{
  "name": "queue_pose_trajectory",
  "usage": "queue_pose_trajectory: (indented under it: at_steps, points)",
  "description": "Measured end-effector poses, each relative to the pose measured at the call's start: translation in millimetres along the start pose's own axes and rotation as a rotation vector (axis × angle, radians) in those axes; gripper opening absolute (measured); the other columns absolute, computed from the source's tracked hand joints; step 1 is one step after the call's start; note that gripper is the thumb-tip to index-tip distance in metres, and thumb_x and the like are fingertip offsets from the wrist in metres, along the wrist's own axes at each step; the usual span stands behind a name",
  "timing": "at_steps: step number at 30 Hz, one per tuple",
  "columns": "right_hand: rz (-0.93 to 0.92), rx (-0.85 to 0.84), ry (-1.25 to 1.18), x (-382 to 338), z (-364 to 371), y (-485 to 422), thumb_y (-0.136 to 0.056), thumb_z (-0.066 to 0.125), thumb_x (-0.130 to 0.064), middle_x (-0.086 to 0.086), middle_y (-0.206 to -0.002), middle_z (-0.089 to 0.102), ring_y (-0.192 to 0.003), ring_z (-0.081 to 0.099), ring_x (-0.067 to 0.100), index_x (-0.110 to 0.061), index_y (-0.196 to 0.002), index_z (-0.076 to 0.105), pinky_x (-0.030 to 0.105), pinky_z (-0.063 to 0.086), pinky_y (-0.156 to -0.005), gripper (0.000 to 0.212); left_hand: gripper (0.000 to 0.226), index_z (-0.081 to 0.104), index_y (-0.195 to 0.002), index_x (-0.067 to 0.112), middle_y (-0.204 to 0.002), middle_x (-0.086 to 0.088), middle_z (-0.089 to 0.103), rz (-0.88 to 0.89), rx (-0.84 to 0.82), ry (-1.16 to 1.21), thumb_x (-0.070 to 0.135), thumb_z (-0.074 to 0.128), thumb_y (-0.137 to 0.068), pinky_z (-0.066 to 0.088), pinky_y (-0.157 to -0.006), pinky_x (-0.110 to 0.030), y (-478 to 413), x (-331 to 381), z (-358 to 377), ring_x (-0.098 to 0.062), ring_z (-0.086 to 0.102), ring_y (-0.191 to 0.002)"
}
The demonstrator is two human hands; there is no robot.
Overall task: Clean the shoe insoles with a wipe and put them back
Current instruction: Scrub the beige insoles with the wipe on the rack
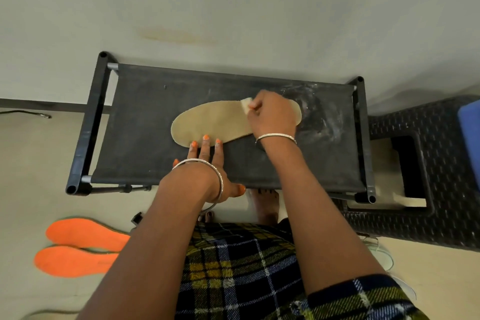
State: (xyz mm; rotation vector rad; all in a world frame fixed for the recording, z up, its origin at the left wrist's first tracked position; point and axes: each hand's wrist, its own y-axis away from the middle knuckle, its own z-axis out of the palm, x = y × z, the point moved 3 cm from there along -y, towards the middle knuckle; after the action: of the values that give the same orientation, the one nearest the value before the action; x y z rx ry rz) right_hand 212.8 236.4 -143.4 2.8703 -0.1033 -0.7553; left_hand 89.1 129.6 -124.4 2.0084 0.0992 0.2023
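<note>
We count three insoles. One tan insole [213, 122] lies flat on the black cloth top of the desk [145, 153], near its middle, running from lower left to upper right. Two orange insoles [85, 234] lie side by side on the floor [39, 163], to the left of the person and well apart from the desk.

There is one wipe [245, 105], small, pale and bunched. The right hand [272, 117] pinches it in curled fingers and holds it against the tan insole towards its right end, covering part of it. The left hand [207, 163] lies spread with straight fingers, and its orange-painted fingertips [206, 138] press on the insole's near edge close to the left end.

The tan insole looks matte and evenly coloured, with a rounded left end. We see no marks on the part that shows.

White smears [322, 122] dust the right side of the desk top. Each wrist wears a silver bangle [275, 135]. A plaid garment [233, 267] fills the bottom of the view, with a bare foot [265, 205] just under the desk's near edge. One black woven stool [441, 163] stands just beside the desk on the right.
</note>
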Motion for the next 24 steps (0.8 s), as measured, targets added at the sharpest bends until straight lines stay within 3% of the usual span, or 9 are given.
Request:
queue_pose_trajectory:
  at_steps: [3, 5, 10, 12, 17, 22, 24]
  points:
    - [-0.179, -0.191, -0.043, -30, 18, 12, -0.085, 0.065, -0.012, 0.002, -0.096, 0.071, -0.092, 0.065, 0.025, -0.018, -0.091, 0.071, 0.037, 0.053, -0.080, 0.010, 0.104, -0.025, -0.152, 0.023, -0.159, -0.002, -0.033, -0.003, 0.018, 0.013, 0.067, 0.046, -0.091, 0.002, -0.122, -0.052, -2, 1, 0, -0.027, -0.026, -0.148]
    - [-0.208, -0.211, -0.001, -32, 19, 13, -0.085, 0.066, -0.018, -0.002, -0.097, 0.071, -0.091, 0.065, 0.022, -0.024, -0.091, 0.071, 0.035, 0.054, -0.079, 0.010, 0.104, -0.024, -0.153, 0.023, -0.159, -0.002, -0.032, 0.003, 0.016, 0.009, 0.068, 0.046, -0.091, 0.002, -0.122, -0.052, -3, 1, 0, -0.028, -0.025, -0.148]
    - [0.018, 0.062, 0.046, 1, -1, -6, -0.089, 0.060, -0.015, 0.005, -0.101, 0.069, -0.095, 0.063, 0.025, -0.016, -0.095, 0.069, 0.034, 0.048, -0.077, 0.011, 0.105, -0.027, -0.151, 0.023, -0.158, -0.001, -0.035, 0.029, -0.002, 0.009, 0.068, 0.046, -0.091, 0.003, -0.122, -0.054, -1, -1, -3, -0.029, -0.026, -0.148]
    - [0.018, 0.085, 0.045, -6, 4, -4, -0.089, 0.058, -0.011, 0.006, -0.101, 0.068, -0.094, 0.062, 0.026, -0.014, -0.096, 0.069, 0.035, 0.047, -0.077, 0.013, 0.104, -0.027, -0.152, 0.023, -0.158, -0.001, -0.034, 0.032, 0.003, 0.020, 0.067, 0.046, -0.091, 0.003, -0.122, -0.054, -2, -1, -2, -0.029, -0.026, -0.148]
    - [-0.267, -0.221, -0.040, -42, 28, 10, -0.085, 0.070, -0.019, -0.005, -0.097, 0.072, -0.090, 0.066, 0.017, -0.025, -0.091, 0.076, 0.033, 0.055, -0.080, 0.011, 0.105, -0.027, -0.151, 0.024, -0.159, -0.001, -0.033, 0.032, 0.011, 0.038, 0.067, 0.047, -0.091, 0.002, -0.121, -0.054, -6, -2, 0, -0.028, -0.026, -0.148]
    - [-0.005, 0.092, 0.003, -8, 6, -8, -0.088, 0.065, -0.023, -0.002, -0.094, 0.070, -0.088, 0.066, 0.021, -0.025, -0.089, 0.071, 0.033, 0.051, -0.073, 0.006, 0.104, -0.028, -0.151, 0.022, -0.158, -0.001, -0.034, 0.044, -0.009, 0.024, 0.066, 0.046, -0.092, 0.003, -0.122, -0.054, -4, -1, -2, -0.029, -0.026, -0.148]
    - [0.028, 0.138, 0.015, -6, 6, -9, -0.090, 0.063, -0.018, 0.001, -0.095, 0.069, -0.089, 0.064, 0.023, -0.022, -0.090, 0.069, 0.033, 0.048, -0.072, 0.007, 0.105, -0.028, -0.151, 0.023, -0.159, -0.001, -0.034, 0.042, -0.002, 0.031, 0.066, 0.047, -0.092, 0.004, -0.122, -0.054, -4, 1, -3, -0.029, -0.025, -0.148]
